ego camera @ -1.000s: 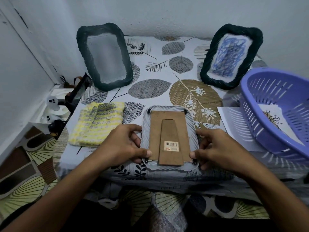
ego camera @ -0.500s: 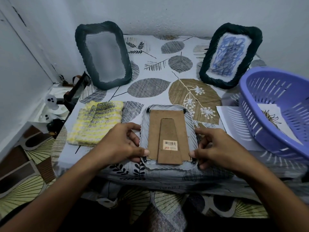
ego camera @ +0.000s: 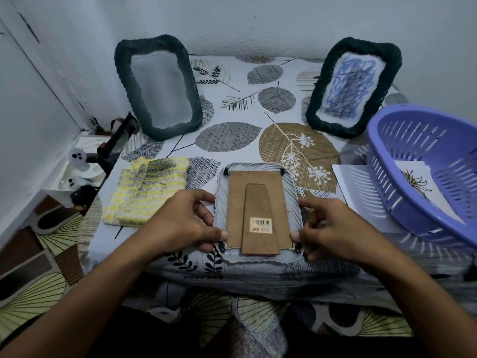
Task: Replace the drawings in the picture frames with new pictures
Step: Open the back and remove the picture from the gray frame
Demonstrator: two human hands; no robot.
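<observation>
A grey-rimmed picture frame [ego camera: 258, 213] lies face down near the table's front edge, its brown backboard and stand with a barcode sticker facing up. My left hand [ego camera: 185, 223] grips its left side, thumb at the lower left corner clip. My right hand [ego camera: 333, 228] grips its right side, thumb at the lower right clip. A dark frame [ego camera: 157, 86] with nothing visible behind its glass stands at the back left. Another dark frame [ego camera: 353, 86] with a blue scribble drawing stands at the back right. A flower picture [ego camera: 418, 184] lies inside the purple basket [ego camera: 402, 192].
A yellow-grey knitted cloth [ego camera: 147, 189] lies left of the face-down frame. A white sheet [ego camera: 361, 192] pokes out from under the basket at the right. The wall runs close behind and to the left; small objects sit on a low shelf [ego camera: 80, 166] left of the table.
Both hands stay on the face-down frame with the thumbs at its lower corners. The view has shifted slightly; nothing else moved.
</observation>
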